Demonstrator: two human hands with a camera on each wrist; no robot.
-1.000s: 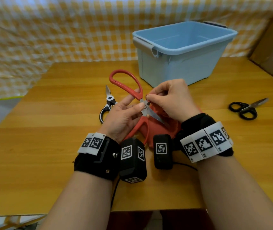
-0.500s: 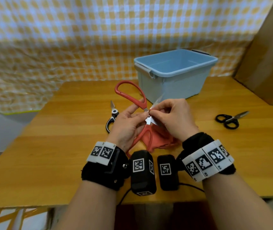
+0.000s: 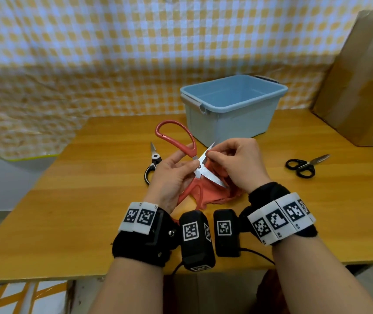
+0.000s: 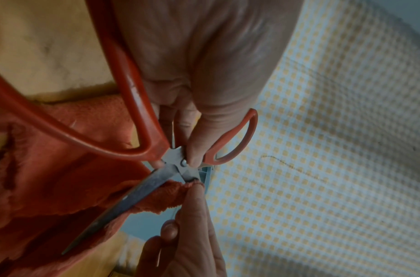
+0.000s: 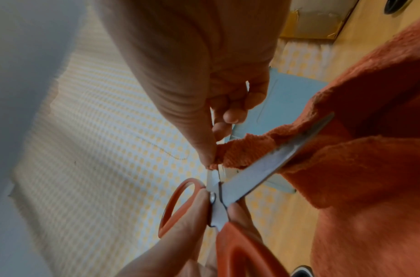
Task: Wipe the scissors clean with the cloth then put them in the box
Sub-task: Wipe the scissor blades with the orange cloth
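Red-handled scissors (image 3: 176,137) are held above the wooden table, blades spread apart. My left hand (image 3: 171,175) pinches them at the pivot between thumb and fingers (image 4: 194,150). My right hand (image 3: 235,164) pinches a fold of the orange-red cloth (image 3: 212,196) round the upper blade (image 3: 204,156). The other blade (image 5: 263,168) crosses over the cloth (image 5: 369,168). The rest of the cloth (image 4: 50,168) hangs down to the table. The light blue box (image 3: 233,109) stands open just behind the hands.
Black-and-white handled scissors (image 3: 152,164) lie on the table left of my hands. Black-handled scissors (image 3: 305,165) lie at the right. A brown cardboard box (image 3: 362,87) stands at the far right. A yellow checked sheet (image 3: 90,64) hangs behind the table (image 3: 67,211).
My right hand slid the cloth up along the upper blade toward its tip. My head view pulled back and up, so the hands and box look smaller.
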